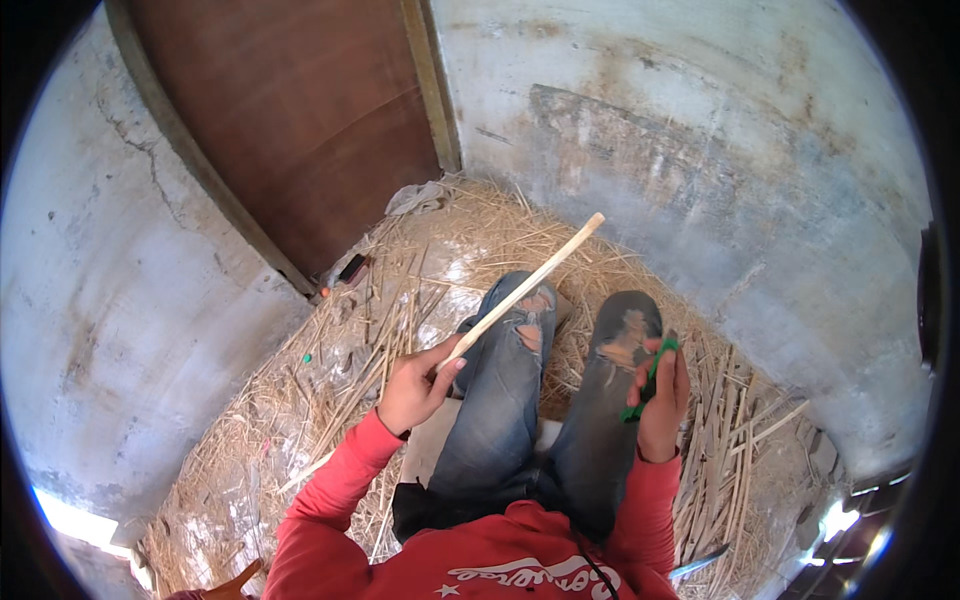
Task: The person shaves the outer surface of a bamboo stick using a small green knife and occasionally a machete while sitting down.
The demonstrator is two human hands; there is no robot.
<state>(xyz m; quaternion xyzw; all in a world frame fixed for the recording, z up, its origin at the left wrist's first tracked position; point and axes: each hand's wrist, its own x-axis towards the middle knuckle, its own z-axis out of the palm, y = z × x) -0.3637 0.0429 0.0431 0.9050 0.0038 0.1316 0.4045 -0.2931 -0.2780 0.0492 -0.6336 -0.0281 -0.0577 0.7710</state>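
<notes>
My left hand (415, 390) is closed around a pale, peeled wooden stick (525, 287). The stick slants up and away to the right, its far end in the air beyond my knees. A pale length (306, 474) shows on the other side of my left forearm; whether it belongs to the same stick, I cannot tell. Over my right thigh, my right hand (663, 400) grips a small green tool (652, 378) with a dark tip. Fingers cover part of it, so its exact kind does not show. The tool is apart from the stick.
Straw and shavings litter the floor (250, 450). Several thin strips (725, 450) lie by my right leg, near a blade-like piece (698, 563). A dark brush-like object (352, 268) rests by the brown door (290, 120). Stained walls (700, 150) stand close around.
</notes>
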